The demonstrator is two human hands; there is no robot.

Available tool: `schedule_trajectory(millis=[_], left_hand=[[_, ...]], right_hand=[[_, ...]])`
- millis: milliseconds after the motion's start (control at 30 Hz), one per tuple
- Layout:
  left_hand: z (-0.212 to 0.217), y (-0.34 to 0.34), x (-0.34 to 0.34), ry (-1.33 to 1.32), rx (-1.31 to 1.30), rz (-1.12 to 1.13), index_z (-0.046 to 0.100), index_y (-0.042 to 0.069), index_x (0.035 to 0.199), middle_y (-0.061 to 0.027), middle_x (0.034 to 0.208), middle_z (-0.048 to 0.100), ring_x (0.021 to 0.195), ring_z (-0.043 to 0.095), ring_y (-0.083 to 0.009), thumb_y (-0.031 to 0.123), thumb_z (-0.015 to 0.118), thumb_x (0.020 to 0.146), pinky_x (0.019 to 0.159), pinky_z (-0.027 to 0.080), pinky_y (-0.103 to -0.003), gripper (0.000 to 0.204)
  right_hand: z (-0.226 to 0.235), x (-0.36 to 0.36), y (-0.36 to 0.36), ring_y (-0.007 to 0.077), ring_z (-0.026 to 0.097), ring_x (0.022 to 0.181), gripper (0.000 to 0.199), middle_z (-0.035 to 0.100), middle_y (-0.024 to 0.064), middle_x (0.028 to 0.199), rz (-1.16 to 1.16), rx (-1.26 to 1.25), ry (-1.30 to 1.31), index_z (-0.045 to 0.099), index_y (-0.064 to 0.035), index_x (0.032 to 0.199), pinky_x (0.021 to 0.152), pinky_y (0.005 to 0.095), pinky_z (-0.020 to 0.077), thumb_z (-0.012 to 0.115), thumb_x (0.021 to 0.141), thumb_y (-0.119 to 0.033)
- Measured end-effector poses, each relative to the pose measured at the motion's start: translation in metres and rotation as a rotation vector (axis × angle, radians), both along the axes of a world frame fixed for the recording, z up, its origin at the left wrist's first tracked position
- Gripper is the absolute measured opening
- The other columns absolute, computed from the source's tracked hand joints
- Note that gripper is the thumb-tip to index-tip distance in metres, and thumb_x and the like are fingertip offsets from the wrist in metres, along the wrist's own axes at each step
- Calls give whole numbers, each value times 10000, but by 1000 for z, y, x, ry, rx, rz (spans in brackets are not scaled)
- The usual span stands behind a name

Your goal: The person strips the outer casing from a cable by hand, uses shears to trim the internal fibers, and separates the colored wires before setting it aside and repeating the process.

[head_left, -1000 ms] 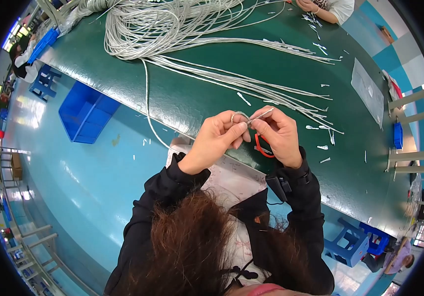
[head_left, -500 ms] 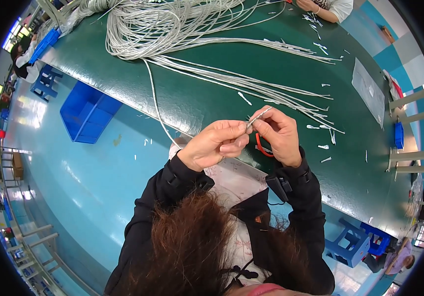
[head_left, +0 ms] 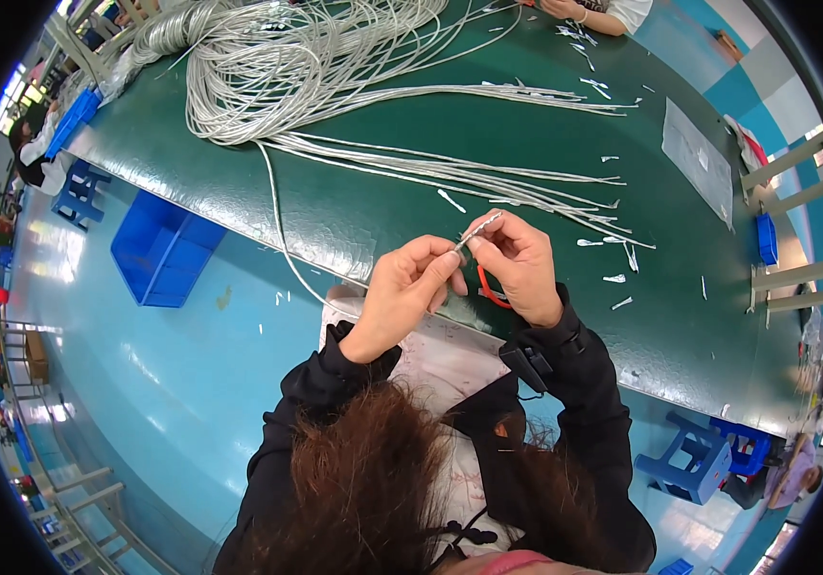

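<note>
Over the near edge of the green table (head_left: 354,182), my two hands meet at the end of a grey cable (head_left: 476,230). My left hand (head_left: 397,299) pinches the cable between thumb and fingers. The tip, which looks like twisted strands, lies in the closed thumb and forefinger of my right hand (head_left: 519,270). Below the right palm shows a red looped handle (head_left: 492,289); the rest of that tool is hidden, and I cannot tell whether the hand holds it. From the large coil, one cable (head_left: 277,216) runs down over the table edge toward my lap.
A big coil of grey cable (head_left: 248,96) covers the far left, its loose ends (head_left: 526,187) fanned rightward. White scraps (head_left: 614,279) and a clear plastic bag (head_left: 699,158) lie right. Another person's hand (head_left: 565,10) is at the far edge. A blue bin (head_left: 162,251) stands left, blue stools (head_left: 689,458) right.
The view has shifted a little, so the table things appear further left. My left hand has turned, its fingers now more curled around the cable; both hands keep hold near its tip.
</note>
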State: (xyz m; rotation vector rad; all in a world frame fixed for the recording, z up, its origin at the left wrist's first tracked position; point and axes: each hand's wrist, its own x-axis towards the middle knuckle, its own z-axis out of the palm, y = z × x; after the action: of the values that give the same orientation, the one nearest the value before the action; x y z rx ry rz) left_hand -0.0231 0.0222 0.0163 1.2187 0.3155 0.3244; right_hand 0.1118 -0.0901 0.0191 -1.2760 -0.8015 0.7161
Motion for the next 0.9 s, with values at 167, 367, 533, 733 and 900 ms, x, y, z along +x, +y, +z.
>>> schedule_trajectory(millis=[167, 367, 533, 733, 900], left_hand=[[3, 3, -1, 1, -53, -47, 585, 10, 1020, -34, 757, 627, 531, 409, -31, 144, 511, 979, 479, 320, -180, 158], [5, 7, -4, 16, -103, -98, 584, 10, 1024, -39, 770, 631, 532, 398, -34, 158, 502, 985, 483, 308, -186, 174], [2, 8, -5, 20, -123, -120, 580, 11, 1020, -42, 770, 633, 529, 399, -33, 153, 505, 982, 480, 313, -189, 165], [1, -2, -6, 17, 136, 2, 576, 22, 1017, -45, 769, 635, 520, 398, -37, 141, 516, 975, 475, 320, -193, 140], [6, 10, -9, 33, -66, -110, 580, 28, 1018, -23, 767, 621, 543, 404, -39, 131, 541, 963, 495, 332, -189, 124]], right_hand=[[7, 1, 0, 50, 532, 774, 53, 599, 0, 882, 48, -37, -5, 612, 8, 927, 712, 206, 443, 594, 878, 7], [5, 2, 0, 61, 536, 774, 51, 605, 11, 873, 83, -86, -7, 615, 13, 928, 716, 219, 449, 611, 882, -10], [-1, 3, 1, 7, 532, 669, 67, 615, -17, 809, 97, -38, -3, 614, -8, 919, 505, 157, 394, 610, 888, -67], [6, 6, -1, 48, 532, 763, 73, 593, -11, 833, 137, -134, 27, 625, -5, 932, 700, 210, 439, 590, 869, -17], [3, 11, -2, 37, 528, 753, 75, 591, -19, 822, 180, -151, 21, 631, -10, 930, 681, 201, 428, 596, 864, -22]])
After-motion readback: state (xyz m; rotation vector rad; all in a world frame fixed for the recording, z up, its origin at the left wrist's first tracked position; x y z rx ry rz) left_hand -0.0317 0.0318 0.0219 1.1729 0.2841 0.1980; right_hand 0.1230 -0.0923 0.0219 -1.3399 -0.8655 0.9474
